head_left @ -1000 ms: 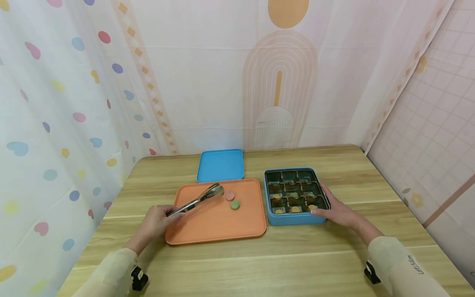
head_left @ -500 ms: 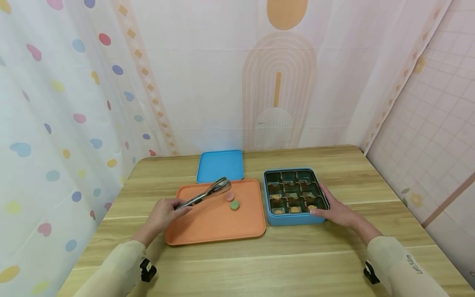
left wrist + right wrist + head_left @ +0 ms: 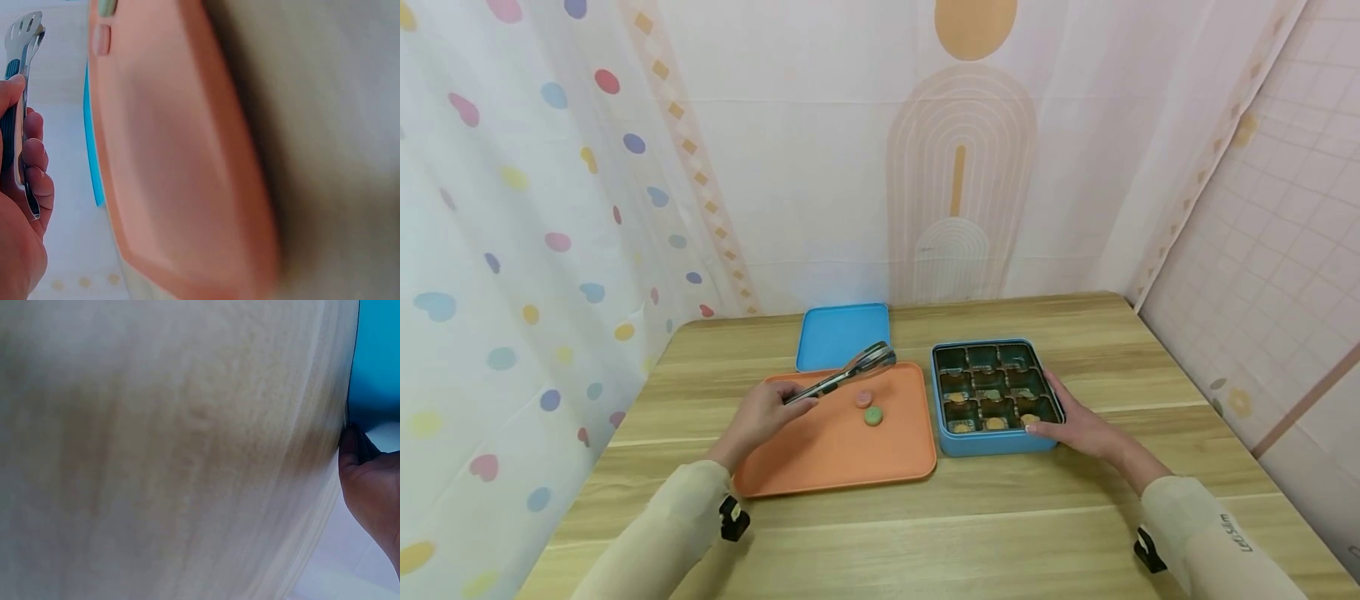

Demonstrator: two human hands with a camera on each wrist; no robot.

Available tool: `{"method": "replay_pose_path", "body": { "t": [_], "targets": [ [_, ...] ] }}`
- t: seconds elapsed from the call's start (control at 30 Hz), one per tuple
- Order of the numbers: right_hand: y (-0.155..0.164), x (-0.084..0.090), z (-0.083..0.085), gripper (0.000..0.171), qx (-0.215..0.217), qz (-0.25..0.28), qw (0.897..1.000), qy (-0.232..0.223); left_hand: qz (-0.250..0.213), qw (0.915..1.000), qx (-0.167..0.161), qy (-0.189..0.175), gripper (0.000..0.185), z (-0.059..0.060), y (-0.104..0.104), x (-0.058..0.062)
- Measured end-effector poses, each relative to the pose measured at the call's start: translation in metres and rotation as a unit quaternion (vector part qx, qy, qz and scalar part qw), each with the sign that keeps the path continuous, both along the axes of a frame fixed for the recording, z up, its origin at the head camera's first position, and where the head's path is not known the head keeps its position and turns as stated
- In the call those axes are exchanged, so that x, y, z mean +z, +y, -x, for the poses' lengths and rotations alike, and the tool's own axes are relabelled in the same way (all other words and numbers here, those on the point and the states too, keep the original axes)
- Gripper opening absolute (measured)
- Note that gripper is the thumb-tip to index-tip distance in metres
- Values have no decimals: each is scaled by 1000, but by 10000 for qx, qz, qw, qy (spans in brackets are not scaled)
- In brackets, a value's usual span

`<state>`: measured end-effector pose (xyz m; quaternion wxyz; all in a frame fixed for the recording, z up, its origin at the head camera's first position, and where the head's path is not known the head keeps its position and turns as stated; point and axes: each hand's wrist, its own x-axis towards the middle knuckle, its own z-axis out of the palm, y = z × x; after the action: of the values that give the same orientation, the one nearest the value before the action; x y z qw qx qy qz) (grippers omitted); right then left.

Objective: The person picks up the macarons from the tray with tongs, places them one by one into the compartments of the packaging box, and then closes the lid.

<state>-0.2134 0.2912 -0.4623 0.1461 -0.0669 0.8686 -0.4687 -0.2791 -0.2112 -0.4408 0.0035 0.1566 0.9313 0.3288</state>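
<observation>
My left hand holds metal serving tongs above the orange tray, their head tilted up and pointing right. In the left wrist view, a small tan piece shows at the tongs' tip; its kind is unclear. A pink macaron and a green macaron lie on the tray below the tongs. My right hand grips the front right corner of a blue square box, thumb over the rim. A dark divided insert fills the box; its front and middle rows hold yellowish and greenish pieces, the back row none that I see.
A blue square lid lies behind the tray, touching or very near its back edge. All stands on a wood-grain table, with patterned curtains behind and at the left. Bare tabletop lies between me and the tray.
My left hand has carried the tongs to the right and slightly up, from over the tray's left part to beyond the pink macaron. The right hand and box stay put.
</observation>
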Motion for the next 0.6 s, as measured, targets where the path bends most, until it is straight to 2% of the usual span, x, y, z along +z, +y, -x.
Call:
{"method": "replay_pose_path", "body": {
  "t": [0.3, 0.43, 0.5, 0.6],
  "targets": [
    [1, 2, 0, 106, 5, -51, 10000, -48, -199, 9993, -327, 3, 31, 16, 40, 13],
    [0, 2, 0, 105, 11, -7, 10000, -76, -313, 9980, -543, 45, 29, 23, 59, 16],
    [0, 1, 0, 105, 28, -26, 10000, -77, -340, 9977, -578, 7, 21, 26, 68, 16],
    [-1, 1, 0, 106, 46, -65, 9999, -68, -386, 9972, -636, -68, 18, 29, 81, 16]
  ]
}}
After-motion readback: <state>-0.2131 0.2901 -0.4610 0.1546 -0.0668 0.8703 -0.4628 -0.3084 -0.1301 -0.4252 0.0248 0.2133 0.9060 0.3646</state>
